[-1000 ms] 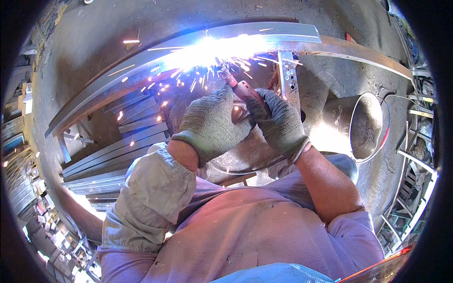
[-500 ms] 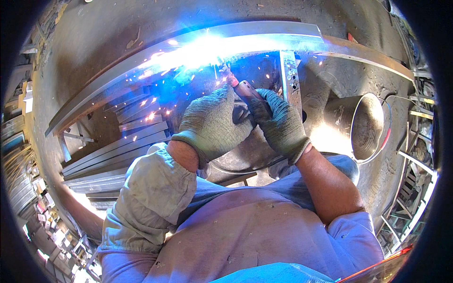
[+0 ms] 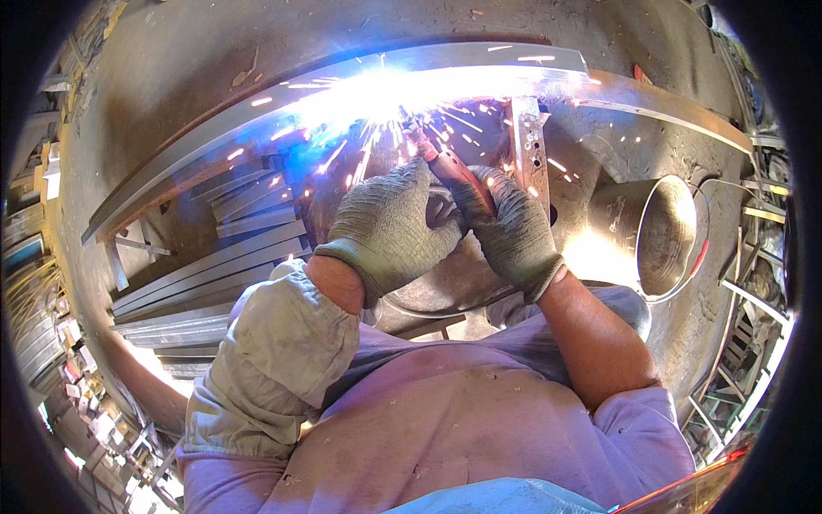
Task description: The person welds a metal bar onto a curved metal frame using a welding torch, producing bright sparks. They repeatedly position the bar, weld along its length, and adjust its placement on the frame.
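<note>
Gray-green work gloves cover both my hands. My right hand (image 3: 516, 231) is closed round the handle of a red-brown welding torch (image 3: 460, 182). My left hand (image 3: 392, 224) has its fingers curled against the same torch from the left, steadying it near the front. The torch tip points up and away at a long steel bar (image 3: 205, 126), where a blinding white arc (image 3: 377, 96) burns on the near side. Glare hides the joint and the tip itself. Sparks fly out over the bar and toward my gloves.
A perforated steel upright (image 3: 528, 146) meets the bar right of my hands. Farther right, a metal bucket (image 3: 625, 214) lies on its side. Several steel tubes (image 3: 214, 278) lie stacked at left. Metal racks (image 3: 753, 334) line the right edge.
Sparks now spray wider, reaching my gloves and the upright. The blue glow has shrunk. Both hands keep nearly the same place on the torch.
</note>
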Available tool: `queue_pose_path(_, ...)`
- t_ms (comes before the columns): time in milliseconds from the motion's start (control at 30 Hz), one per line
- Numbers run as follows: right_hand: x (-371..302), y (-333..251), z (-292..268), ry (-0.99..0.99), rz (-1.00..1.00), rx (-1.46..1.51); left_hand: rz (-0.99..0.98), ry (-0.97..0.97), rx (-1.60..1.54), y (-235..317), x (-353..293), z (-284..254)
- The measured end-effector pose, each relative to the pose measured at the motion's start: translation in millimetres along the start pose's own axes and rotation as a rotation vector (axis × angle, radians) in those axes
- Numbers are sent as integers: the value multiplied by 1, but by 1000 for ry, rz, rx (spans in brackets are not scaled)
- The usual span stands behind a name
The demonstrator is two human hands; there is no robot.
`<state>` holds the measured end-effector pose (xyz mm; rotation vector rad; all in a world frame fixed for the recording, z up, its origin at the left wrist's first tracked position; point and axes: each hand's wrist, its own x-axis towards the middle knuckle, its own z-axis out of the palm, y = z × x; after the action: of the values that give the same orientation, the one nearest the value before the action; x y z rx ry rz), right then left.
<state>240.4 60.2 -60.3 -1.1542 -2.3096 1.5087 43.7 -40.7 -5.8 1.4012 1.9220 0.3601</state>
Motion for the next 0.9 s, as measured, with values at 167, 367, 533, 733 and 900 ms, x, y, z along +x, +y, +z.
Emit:
queue_pose_path(167,-5,4,1,-17,93,208,57,31,-16,-2,0,3)
queue_pose_path(367,-18,-13,-29,-36,221,325,175,53,-103,7,-3,2)
queue_pose_path(533,-15,-17,-46,40,123,243,326,283,28,-9,6,-17)
queue_pose_path(733,-3,-20,-69,88,112,316,-113,526,183,-92,28,-95)
queue_pose_path(900,-1,-38,-91,92,174,427,-178,578,381,-174,33,-110)
